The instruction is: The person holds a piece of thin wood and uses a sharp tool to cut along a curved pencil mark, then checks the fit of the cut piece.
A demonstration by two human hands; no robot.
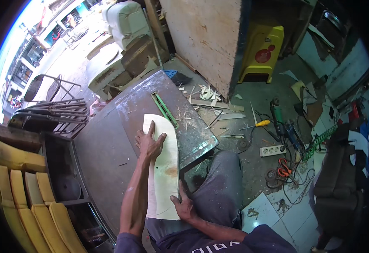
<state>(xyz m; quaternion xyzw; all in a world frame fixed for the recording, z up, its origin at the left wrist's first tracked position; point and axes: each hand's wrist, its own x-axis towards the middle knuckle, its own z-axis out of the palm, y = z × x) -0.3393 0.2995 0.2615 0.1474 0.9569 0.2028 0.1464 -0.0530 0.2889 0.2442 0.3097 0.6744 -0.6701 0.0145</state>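
Note:
A pale wooden board (162,179) with one rounded end, a knot and a small dark hole lies lengthwise over the dark tabletop (102,143), its near end above my lap. My left hand (150,143) rests on the board's far part with fingers spread. At the near right edge, my right hand (184,206) grips the board, thumb on top and the other fingers partly hidden along its side. Just past the rounded end, a long green cutter-like tool (164,109) lies on the table. A thin curved line marks the board's near end.
Wood offcuts (210,95) litter the floor beyond the table. To the right lie a yellow-handled screwdriver (262,123), a green angle grinder (277,111), a white power strip (273,150) and loose cables. Yellow cushions (28,185) and folded chairs (51,114) stand at left.

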